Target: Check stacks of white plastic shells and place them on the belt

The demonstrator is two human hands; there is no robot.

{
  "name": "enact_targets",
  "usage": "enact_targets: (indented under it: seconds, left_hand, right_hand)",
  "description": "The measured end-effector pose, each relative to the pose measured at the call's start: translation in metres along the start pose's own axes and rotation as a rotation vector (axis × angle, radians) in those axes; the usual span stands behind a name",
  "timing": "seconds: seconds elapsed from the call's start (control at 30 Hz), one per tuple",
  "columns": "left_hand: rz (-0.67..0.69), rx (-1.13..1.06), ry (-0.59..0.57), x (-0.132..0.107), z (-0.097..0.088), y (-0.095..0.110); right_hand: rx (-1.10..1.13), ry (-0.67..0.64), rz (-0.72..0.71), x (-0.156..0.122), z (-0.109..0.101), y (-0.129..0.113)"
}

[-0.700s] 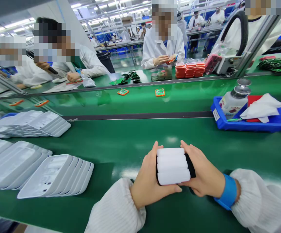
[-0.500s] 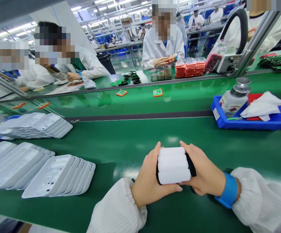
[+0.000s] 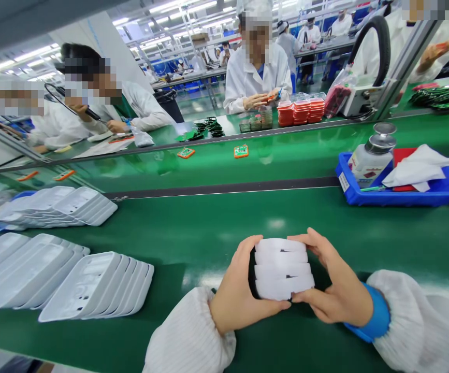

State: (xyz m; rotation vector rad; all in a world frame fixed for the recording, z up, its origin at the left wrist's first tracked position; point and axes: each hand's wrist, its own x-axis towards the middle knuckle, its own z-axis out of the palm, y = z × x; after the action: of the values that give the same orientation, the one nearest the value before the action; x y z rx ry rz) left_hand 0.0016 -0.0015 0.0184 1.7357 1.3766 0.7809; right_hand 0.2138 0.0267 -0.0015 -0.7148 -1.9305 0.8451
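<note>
Both my hands clasp a small stack of white plastic pieces (image 3: pixel 282 268) with black parts between them, low over the green mat near the table's front edge. My left hand (image 3: pixel 236 291) wraps the stack's left side, thumb under the front. My right hand (image 3: pixel 335 286) grips the right side, its fingers curled over the top pieces. The pieces now sit slightly fanned and uneven.
Fanned rows of white plastic shells (image 3: pixel 96 284) lie at my left, with more shells (image 3: pixel 57 205) behind them. A blue tray (image 3: pixel 434 194) with a pump bottle (image 3: pixel 372 155) and white cloths stands at the right. Small boards (image 3: pixel 241 151) ride the conveyor; people in white coats work across it.
My right hand's fingers have curled over the top of the stack, and the white pieces have shifted from neatly aligned to slightly fanned. The view has tilted a little.
</note>
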Motion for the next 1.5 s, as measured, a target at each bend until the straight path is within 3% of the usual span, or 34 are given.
enact_targets:
  seconds: [0.13, 0.3, 0.57, 0.8, 1.0, 1.13, 1.27, 1.5]
  left_hand:
    - [0.079, 0.075, -0.024, 0.003, 0.002, 0.003]
    - [0.166, 0.116, -0.014, 0.005, 0.004, 0.004]
    - [0.265, 0.004, -0.075, -0.001, 0.001, -0.005]
    - [0.232, -0.095, -0.038, -0.002, 0.004, -0.013]
    - [0.22, -0.074, -0.046, -0.004, 0.003, -0.013]
    - [0.138, 0.03, -0.028, 0.0, 0.001, -0.006]
    - [0.107, 0.129, -0.039, 0.003, 0.002, -0.007]
    - [0.161, 0.076, -0.028, -0.001, 0.004, -0.016]
  right_hand:
    - [-0.092, -0.05, -0.041, -0.001, 0.001, -0.008]
    - [-0.174, -0.198, 0.05, 0.002, 0.003, -0.001]
    - [-0.319, -0.176, 0.103, 0.001, 0.007, 0.008]
    - [-0.268, -0.178, 0.054, 0.003, 0.003, 0.005]
    - [-0.047, -0.076, 0.079, -0.002, 0.003, -0.005]
    - [-0.102, -0.016, 0.005, -0.002, 0.001, -0.009]
    - [-0.19, -0.099, 0.055, 0.0, -0.001, -0.003]
    - [-0.301, -0.192, 0.069, 0.003, 0.001, 0.006]
